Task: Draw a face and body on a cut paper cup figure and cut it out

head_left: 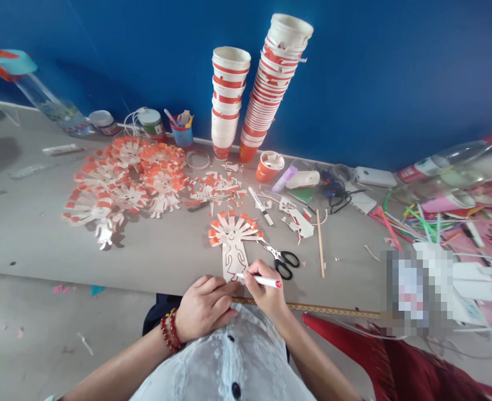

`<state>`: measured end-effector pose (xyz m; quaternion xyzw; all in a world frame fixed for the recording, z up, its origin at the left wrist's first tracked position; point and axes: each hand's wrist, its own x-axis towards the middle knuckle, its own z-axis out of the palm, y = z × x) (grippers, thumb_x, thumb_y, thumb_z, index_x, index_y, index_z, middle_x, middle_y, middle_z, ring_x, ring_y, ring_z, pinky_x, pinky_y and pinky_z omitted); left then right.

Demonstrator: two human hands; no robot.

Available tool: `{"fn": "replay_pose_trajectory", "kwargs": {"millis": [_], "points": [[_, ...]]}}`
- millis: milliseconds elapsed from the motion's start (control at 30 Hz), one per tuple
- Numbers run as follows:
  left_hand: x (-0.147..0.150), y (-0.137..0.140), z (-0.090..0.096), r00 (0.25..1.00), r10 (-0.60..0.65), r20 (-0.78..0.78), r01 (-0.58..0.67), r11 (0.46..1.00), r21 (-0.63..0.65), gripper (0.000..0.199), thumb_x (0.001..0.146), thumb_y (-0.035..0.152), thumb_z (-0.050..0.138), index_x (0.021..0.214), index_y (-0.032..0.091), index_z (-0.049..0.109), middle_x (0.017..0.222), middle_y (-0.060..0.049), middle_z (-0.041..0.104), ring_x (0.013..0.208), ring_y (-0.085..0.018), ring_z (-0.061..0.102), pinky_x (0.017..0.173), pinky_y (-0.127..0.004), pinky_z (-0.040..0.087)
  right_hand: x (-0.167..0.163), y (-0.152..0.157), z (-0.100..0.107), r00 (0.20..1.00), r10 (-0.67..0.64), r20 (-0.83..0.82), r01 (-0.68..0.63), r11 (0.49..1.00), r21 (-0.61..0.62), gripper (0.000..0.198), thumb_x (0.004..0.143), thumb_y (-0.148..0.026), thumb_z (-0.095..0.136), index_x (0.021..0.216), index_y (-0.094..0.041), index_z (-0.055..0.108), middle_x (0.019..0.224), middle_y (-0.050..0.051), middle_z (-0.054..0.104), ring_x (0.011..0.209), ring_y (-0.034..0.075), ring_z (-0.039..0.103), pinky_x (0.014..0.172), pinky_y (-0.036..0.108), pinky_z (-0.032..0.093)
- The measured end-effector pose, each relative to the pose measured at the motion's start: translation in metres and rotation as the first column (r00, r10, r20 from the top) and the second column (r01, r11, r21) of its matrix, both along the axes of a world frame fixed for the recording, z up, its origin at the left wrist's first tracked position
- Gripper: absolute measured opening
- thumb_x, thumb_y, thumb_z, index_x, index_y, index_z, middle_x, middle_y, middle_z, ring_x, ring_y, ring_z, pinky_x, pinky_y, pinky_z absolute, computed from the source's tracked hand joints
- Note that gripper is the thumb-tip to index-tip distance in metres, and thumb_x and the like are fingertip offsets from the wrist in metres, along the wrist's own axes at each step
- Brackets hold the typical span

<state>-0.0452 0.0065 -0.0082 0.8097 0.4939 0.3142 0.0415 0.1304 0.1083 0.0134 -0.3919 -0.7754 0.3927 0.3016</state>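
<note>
My right hand point(266, 284) grips a white marker point(266, 280) with a red end. Its tip touches the lower part of a paper doll point(234, 256) cut from a cup, with curled orange-tipped strips around a drawn face. Red outlines of arms and a body run down its white strip. My left hand point(208, 303) rests at the table edge, fingers extended and loosely together, fingertips at the doll's bottom edge. Black-handled scissors point(283, 260) lie right of the doll, blades against its strips. Above them is another white marker point(261, 206).
Several finished paper dolls point(124, 178) are heaped on the left. Two tall stacks of paper cups point(229, 106) stand against the blue wall. Paper scraps point(216, 188) lie behind the doll, a wooden stick point(320, 243) to the right. Bottles point(450, 161) and coloured craft pieces crowd the far right.
</note>
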Motion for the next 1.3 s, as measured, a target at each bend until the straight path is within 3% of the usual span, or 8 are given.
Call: {"fn": "replay_pose_trajectory", "kwargs": {"millis": [467,967,1133,1300], "points": [[0.0006,-0.0006,-0.0004,1.0,-0.003,0.011,0.004,1.0,-0.004,0.029,0.1,0.036,0.048,0.079,0.019,0.059,0.12,-0.01,0.073,0.096,-0.022,0.062,0.08,-0.037,0.045,0.0021,-0.0018,-0.0013,0.998,-0.061,-0.007,0.061,0.996,0.063,0.026,0.091,-0.02,0.054,0.067,-0.023,0.042,0.056,-0.006,0.046,0.05,0.011,0.043,0.051,0.024,0.033],[0.001,0.0005,0.001,1.0,-0.005,0.021,0.005,1.0,0.001,0.03,0.101,0.035,0.047,0.078,0.019,0.058,0.121,-0.01,0.073,0.095,-0.023,0.062,0.079,-0.037,0.045,0.0051,-0.0036,-0.0077,0.989,-0.145,-0.022,0.147,0.986,0.085,0.025,0.093,-0.022,0.055,0.07,-0.022,0.045,0.057,-0.005,0.048,0.051,0.011,0.045,0.053,0.024,0.035],[0.0005,0.0005,0.0015,1.0,-0.008,0.023,0.008,1.0,0.003,0.029,0.101,0.034,0.047,0.079,0.018,0.058,0.119,-0.011,0.074,0.095,-0.023,0.062,0.077,-0.037,0.046,0.0057,-0.0042,-0.0066,0.939,-0.28,-0.201,0.276,0.96,-0.046,0.019,0.097,-0.024,0.054,0.078,-0.022,0.051,0.061,-0.004,0.055,0.053,0.012,0.051,0.053,0.024,0.04],[0.0007,0.0018,0.0014,1.0,-0.007,0.016,0.007,1.0,0.008,0.029,0.101,0.035,0.046,0.079,0.019,0.057,0.118,-0.011,0.074,0.094,-0.023,0.064,0.077,-0.037,0.046,0.0082,-0.0023,-0.0026,0.93,-0.238,-0.279,0.188,0.963,-0.195,0.007,0.096,-0.026,0.057,0.091,-0.022,0.057,0.072,-0.001,0.063,0.057,0.013,0.055,0.053,0.024,0.042]]}}
